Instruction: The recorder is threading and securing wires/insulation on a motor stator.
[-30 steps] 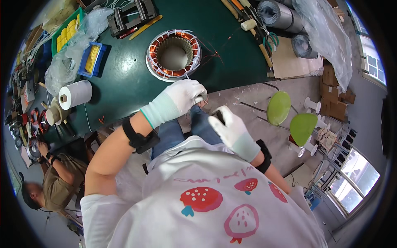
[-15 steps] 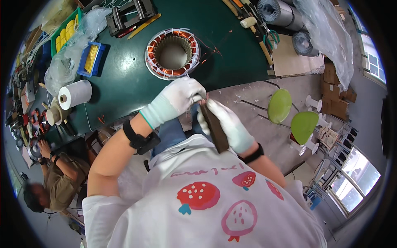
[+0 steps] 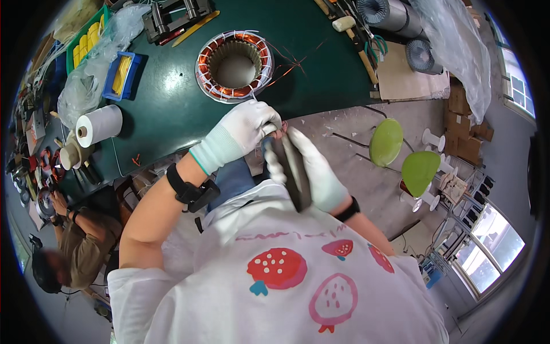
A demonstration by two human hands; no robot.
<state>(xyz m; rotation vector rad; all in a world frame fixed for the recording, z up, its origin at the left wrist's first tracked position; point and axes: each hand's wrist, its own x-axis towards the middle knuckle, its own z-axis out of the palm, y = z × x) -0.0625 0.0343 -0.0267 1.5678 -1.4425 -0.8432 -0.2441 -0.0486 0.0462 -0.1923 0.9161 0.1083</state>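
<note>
Both the left hand (image 3: 243, 133) and right hand (image 3: 312, 169) wear white knitted cloth gloves, the right gripping a dark matt tool (image 3: 292, 169), near a stator (image 3: 234, 66) of glossy copper windings on a smooth, green, slightly glossy table (image 3: 166, 109).

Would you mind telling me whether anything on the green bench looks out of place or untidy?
Loose copper wire ends stick out sideways from the wound stator ring and trail across the green bench, unbundled. Small orange scraps lie near the bench's edge. Nothing looks spilled or broken.

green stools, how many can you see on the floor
2: one green stool right of the table's edge, another green stool just beyond it, lower right. More may be hidden outside the view.
</note>
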